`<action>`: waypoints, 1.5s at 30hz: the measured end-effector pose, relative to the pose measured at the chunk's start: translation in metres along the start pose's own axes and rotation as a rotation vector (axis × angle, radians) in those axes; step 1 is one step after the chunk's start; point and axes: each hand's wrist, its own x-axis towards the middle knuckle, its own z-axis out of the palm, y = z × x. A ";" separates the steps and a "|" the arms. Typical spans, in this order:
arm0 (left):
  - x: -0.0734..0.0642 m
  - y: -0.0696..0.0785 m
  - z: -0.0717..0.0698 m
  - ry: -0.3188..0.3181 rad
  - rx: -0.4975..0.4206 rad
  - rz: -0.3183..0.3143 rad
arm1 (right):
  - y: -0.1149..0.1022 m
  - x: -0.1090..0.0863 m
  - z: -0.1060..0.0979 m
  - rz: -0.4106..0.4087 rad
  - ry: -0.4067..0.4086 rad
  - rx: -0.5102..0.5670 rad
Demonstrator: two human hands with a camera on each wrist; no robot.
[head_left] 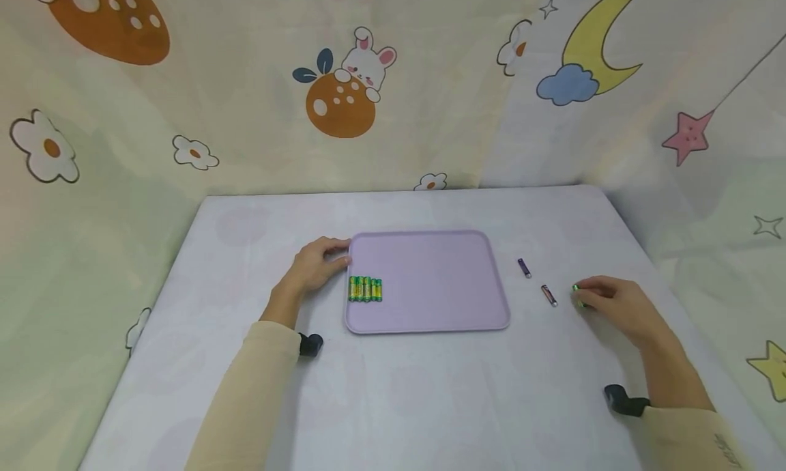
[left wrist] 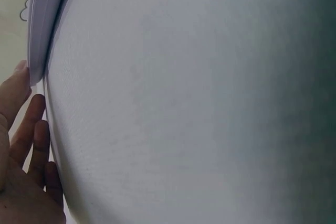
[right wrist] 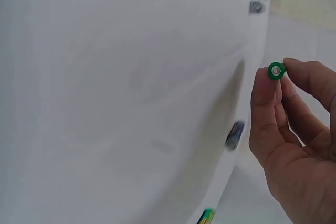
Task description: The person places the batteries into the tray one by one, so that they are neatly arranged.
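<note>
Near the tabletop's (head_left: 399, 403) right edge, the right hand (head_left: 620, 308) is partly hiding a green battery (right wrist: 276, 71). Along the tray's (head_left: 430, 280) left edge, lettering on the battery row (head_left: 365, 289) is proving too small to read. The left wrist view is cropping the left hand (head_left: 314, 265).

Left hand (head_left: 316, 263) at the purple tray (head_left: 432, 280) of green batteries (head_left: 365, 289), another green battery (head_left: 576, 288) in the right hand (head_left: 619, 306)

I count one desk (head_left: 381, 396), one tray (head_left: 430, 280), one left hand (head_left: 314, 265) and one right hand (head_left: 623, 308). Five green batteries (head_left: 359, 289) line the tray's left side; one held battery (right wrist: 276, 71) and two dark batteries (head_left: 549, 295) sit right of it. My right-wrist feed shows four blurred pieces (right wrist: 234, 135), possibly overlapping that tally.
</note>
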 end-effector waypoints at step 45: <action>0.002 0.000 -0.002 -0.003 0.031 -0.005 | -0.179 0.066 0.135 -0.233 -0.229 0.530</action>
